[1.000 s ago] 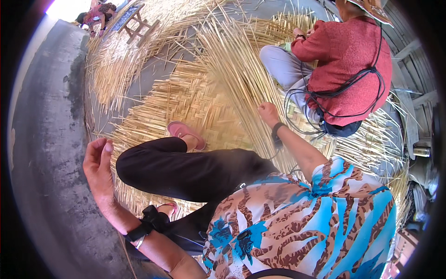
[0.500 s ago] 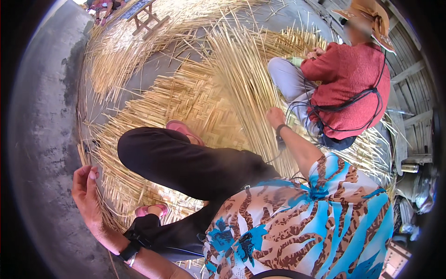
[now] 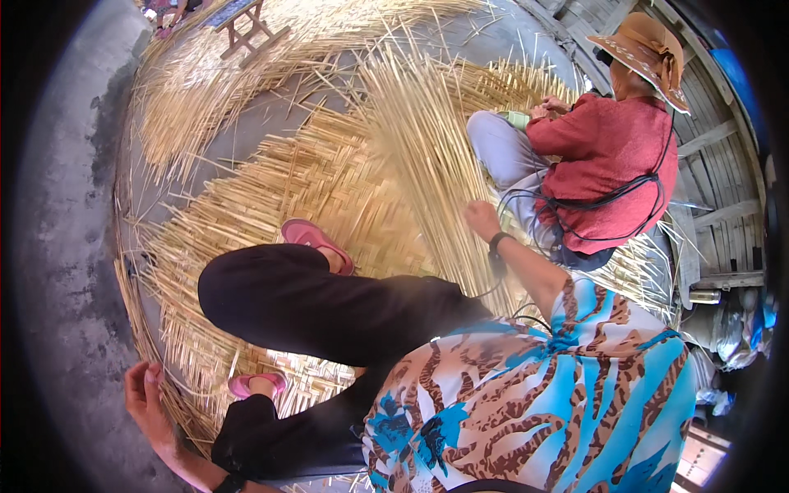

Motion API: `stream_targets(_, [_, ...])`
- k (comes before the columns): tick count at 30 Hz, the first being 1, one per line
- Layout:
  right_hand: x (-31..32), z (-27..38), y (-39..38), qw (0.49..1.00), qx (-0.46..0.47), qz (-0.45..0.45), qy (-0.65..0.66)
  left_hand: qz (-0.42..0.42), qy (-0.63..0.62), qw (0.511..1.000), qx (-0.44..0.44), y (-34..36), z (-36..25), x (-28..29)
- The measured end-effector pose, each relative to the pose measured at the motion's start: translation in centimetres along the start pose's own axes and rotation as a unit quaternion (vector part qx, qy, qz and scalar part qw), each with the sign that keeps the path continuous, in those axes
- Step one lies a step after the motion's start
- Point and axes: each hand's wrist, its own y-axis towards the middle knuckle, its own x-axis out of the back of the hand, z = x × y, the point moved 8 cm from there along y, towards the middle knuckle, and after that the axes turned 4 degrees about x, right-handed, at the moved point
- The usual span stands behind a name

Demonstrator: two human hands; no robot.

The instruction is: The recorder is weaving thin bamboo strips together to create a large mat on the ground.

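My left hand (image 3: pixel 150 408) is out at the lower left, beside the grey wall. Its fingers are loosely bent and apart, with nothing visible in them. My right hand (image 3: pixel 482 220) is closed, at the right edge of a long bundle of loose straw-coloured strips (image 3: pixel 423 144); what its fingers hold, if anything, is hidden. Beneath the bundle spreads a large woven mat (image 3: pixel 362 193) of the same strips, its unwoven ends fanning out to the left. My pink shoes (image 3: pixel 319 244) are on the mat, one forward and one back.
A person in a red top (image 3: pixel 612 164) and a brimmed hat sits at the right, hands together over a pale green thing (image 3: pixel 516 120). More strips (image 3: pixel 193 107) cover the floor at the far left, near a wooden stand (image 3: pixel 251 37). A grey wall (image 3: pixel 62 246) runs along the left.
My left hand has moved down along the wall. My right hand sits slightly lower and left in view, still at the bundle. The seated person's head has turned a little.
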Motion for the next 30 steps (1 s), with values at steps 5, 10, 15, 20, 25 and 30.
stream_targets(5, [4.9, 4.6, 1.0, 0.977, 0.018, -0.209, 0.024, -0.006, 0.069, 0.997, -0.031, 0.0, -1.5, 1.0])
stream_targets(10, [6.0, 24.8, 3.4, 0.949, 0.292, -0.096, 0.063, -0.055, 0.176, 0.983, 0.005, 0.0, -6.1, -2.4])
stream_targets(15, [0.7, 45.0, -3.5, 0.799, 0.601, 0.010, -0.005, -0.156, 0.317, 0.856, -0.379, -1.7, -16.3, -10.7])
stream_targets(20, [-1.2, 51.9, -6.9, 0.751, 0.650, 0.056, 0.100, -0.021, 0.452, 0.804, -0.385, 1.3, -16.7, -16.5])
stream_targets(25, [-2.6, 46.9, -2.7, 0.804, 0.592, 0.055, 0.031, -0.036, 0.403, 0.843, -0.356, 4.1, -12.4, -14.3])
stream_targets(30, [-3.3, 41.2, 3.0, 0.835, 0.549, -0.017, -0.047, -0.040, 0.358, 0.882, -0.305, 7.2, -8.6, -10.5])
